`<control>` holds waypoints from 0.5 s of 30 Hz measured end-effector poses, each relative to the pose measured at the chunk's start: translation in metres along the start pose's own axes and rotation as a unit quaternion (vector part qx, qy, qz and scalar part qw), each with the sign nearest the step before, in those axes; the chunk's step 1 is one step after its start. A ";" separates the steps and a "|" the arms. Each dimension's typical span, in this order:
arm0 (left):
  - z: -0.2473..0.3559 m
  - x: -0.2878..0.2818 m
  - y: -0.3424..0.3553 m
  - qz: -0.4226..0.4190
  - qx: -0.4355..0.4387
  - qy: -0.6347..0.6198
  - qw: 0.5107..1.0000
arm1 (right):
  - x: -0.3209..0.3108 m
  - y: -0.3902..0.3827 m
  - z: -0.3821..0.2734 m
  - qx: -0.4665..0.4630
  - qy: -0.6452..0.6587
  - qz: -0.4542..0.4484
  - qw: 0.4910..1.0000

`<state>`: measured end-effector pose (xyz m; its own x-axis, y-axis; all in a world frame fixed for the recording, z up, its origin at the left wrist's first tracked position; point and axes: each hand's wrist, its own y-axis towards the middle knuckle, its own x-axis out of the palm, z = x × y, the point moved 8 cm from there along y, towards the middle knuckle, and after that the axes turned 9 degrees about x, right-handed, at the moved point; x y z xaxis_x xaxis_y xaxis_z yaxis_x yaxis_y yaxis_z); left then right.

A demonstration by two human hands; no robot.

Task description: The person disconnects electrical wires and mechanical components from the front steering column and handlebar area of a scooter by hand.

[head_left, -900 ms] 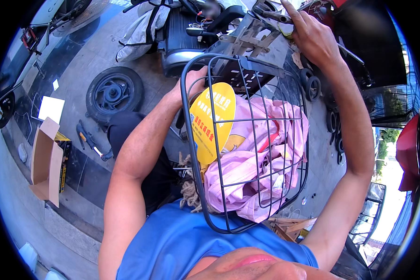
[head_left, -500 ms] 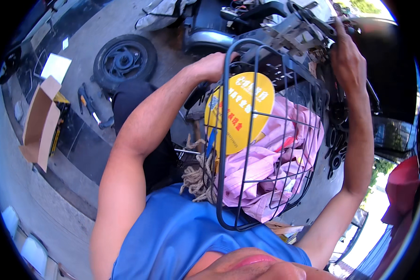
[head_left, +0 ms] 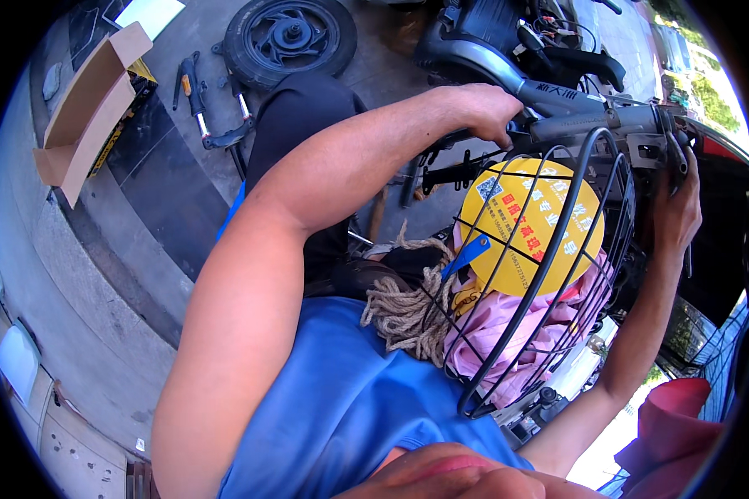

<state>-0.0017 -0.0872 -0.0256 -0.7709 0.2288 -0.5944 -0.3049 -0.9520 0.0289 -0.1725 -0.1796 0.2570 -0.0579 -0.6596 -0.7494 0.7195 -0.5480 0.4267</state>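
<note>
A black wire basket sits tilted in front of my chest. Inside it are a round yellow card fan and crumpled pink cloth. Beyond the basket lies the grey frame of a partly stripped electric bike. My left hand reaches over to the frame's near side, its fingers curled down around a dark part hidden beneath them. At the frame's right end, my right hand closes around the metal steering head; some of its fingers are hidden behind it.
A bundle of rope hangs beside the basket. On the ground lie a wheel with a tyre, a fork-like part with shiny tubes and an opened cardboard box. Red cloth hangs at lower right.
My view has turned, shifting the wheel and box upward and rightward. The basket has swung right and tilted, bringing the fan more face-on. My left arm reaches farther right; my right hand sits lower.
</note>
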 end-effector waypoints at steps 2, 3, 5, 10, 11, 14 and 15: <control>-0.004 0.006 -0.001 -0.016 -0.012 -0.007 1.000 | 0.003 -0.004 0.006 -0.024 0.027 -0.001 0.999; 0.000 0.004 0.000 -0.023 -0.013 -0.008 1.000 | 0.001 -0.004 0.005 -0.030 0.034 0.000 0.999; 0.001 0.001 0.001 -0.010 0.019 -0.004 1.000 | -0.012 -0.001 0.010 -0.026 0.040 0.010 0.999; -0.002 -0.008 -0.003 0.003 0.015 -0.008 1.000 | -0.021 0.010 0.000 -0.057 0.010 0.019 0.998; -0.004 -0.004 0.000 0.004 0.017 -0.005 1.000 | -0.019 0.010 0.000 -0.069 0.011 0.031 0.997; 0.002 0.005 0.006 -0.012 0.006 -0.021 1.000 | -0.014 0.004 0.004 -0.082 0.004 0.044 0.996; 0.001 0.007 0.006 -0.017 -0.005 -0.031 0.999 | -0.008 0.002 0.005 -0.042 0.006 0.014 0.999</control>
<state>-0.0092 -0.0913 -0.0284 -0.7931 0.2736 -0.5441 -0.3269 -0.9451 0.0014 -0.1737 -0.1780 0.2665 -0.0290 -0.6682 -0.7434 0.7757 -0.4842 0.4048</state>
